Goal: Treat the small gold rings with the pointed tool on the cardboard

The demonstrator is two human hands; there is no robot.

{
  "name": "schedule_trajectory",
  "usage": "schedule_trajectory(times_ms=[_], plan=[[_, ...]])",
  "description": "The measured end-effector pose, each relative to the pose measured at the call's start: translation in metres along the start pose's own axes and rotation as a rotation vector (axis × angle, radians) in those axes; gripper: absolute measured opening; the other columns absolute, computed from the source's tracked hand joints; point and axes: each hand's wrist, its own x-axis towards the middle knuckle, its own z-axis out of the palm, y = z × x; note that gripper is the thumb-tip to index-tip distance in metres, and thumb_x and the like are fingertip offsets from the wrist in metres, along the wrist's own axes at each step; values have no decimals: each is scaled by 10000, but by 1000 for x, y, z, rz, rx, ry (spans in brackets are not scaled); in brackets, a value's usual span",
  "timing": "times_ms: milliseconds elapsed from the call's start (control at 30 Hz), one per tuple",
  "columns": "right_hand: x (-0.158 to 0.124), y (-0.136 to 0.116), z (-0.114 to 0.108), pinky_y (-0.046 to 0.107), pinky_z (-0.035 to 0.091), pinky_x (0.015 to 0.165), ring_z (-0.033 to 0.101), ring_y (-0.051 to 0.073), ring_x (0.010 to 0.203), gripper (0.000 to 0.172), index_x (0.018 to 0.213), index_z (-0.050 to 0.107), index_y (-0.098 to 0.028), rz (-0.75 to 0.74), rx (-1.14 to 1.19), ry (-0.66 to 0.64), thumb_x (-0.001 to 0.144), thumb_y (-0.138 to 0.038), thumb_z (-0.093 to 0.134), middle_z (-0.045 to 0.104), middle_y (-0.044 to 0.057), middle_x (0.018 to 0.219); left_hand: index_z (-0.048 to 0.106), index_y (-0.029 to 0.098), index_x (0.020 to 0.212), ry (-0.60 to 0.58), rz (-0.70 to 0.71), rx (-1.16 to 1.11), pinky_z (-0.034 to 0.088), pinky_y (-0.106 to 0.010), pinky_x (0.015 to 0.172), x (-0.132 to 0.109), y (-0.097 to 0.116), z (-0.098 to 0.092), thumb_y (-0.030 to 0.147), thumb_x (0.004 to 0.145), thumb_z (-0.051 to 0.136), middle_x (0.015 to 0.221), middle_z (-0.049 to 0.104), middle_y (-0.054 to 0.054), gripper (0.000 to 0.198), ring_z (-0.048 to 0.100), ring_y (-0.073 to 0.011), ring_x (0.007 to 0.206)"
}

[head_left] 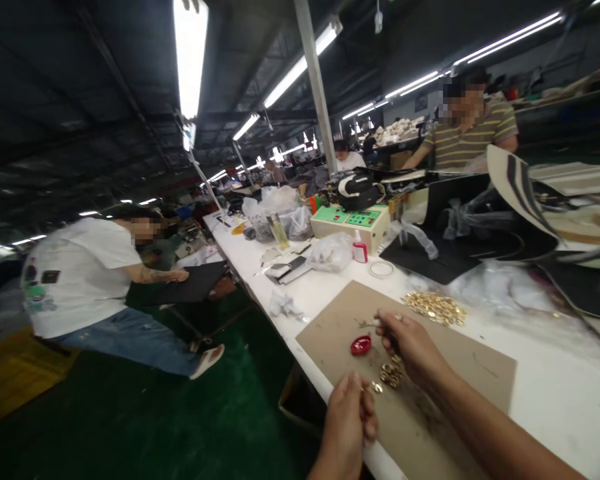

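Observation:
My left hand is closed near the table's front edge, pinching a small gold metal piece at its fingertips. Above and to the right, my right hand is closed on a thin stick-like tool that points left; its exact kind is too small to make out. Between the hands, a shiny red oval object sits on a brown board. A little cluster of gold metal pieces lies by it, close under my right hand. Farther back is a larger heap of gold pieces.
On the white table stand a red-and-white bottle, a tape roll, plastic bags and a control box. Black sheets lie at right. One person bends at left; another is across the table.

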Motion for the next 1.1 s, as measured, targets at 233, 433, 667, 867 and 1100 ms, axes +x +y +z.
schedule_trajectory(times_ms=[233, 433, 667, 867, 1100], plan=[[7, -5, 0, 185, 327, 381, 483, 89, 470, 460, 914, 648, -171, 81, 63, 25, 745, -574, 792, 580, -29, 652, 628, 164, 1029, -48, 20, 64, 197, -180, 398, -7, 19, 9, 651, 770, 745, 735, 508, 51, 563, 394, -42, 479], [11, -2, 1, 181, 313, 366, 484, 86, 466, 352, 789, 589, -180, 142, 62, -12, 738, -465, 789, 588, -17, 668, 605, 149, 1160, -106, 90, 188, 299, -161, 387, -1, 23, 7, 499, 846, 687, 783, 568, 25, 477, 447, -64, 506], [13, 5, -2, 196, 319, 399, 496, 104, 467, 342, 886, 643, -169, 62, -67, -2, 754, -456, 774, 572, -47, 609, 476, 185, 1080, -74, 229, 311, 384, -179, 385, 7, 26, 6, 432, 890, 641, 893, 724, -46, 353, 557, -85, 466], [-10, -11, -8, 225, 367, 457, 503, 116, 493, 329, 920, 649, -190, -30, -160, -27, 818, -483, 760, 573, -55, 599, 606, 143, 946, -62, 192, 287, 416, -189, 399, 10, 28, 5, 380, 793, 747, 675, 684, -3, 315, 556, -95, 431], [-52, -18, -25, 247, 394, 505, 508, 128, 520, 329, 900, 653, -198, -131, -388, -74, 921, -524, 680, 579, -38, 596, 743, 117, 1008, -15, 194, 219, 494, -197, 494, 14, 14, 6, 336, 743, 816, 643, 677, -1, 351, 602, -108, 524]])
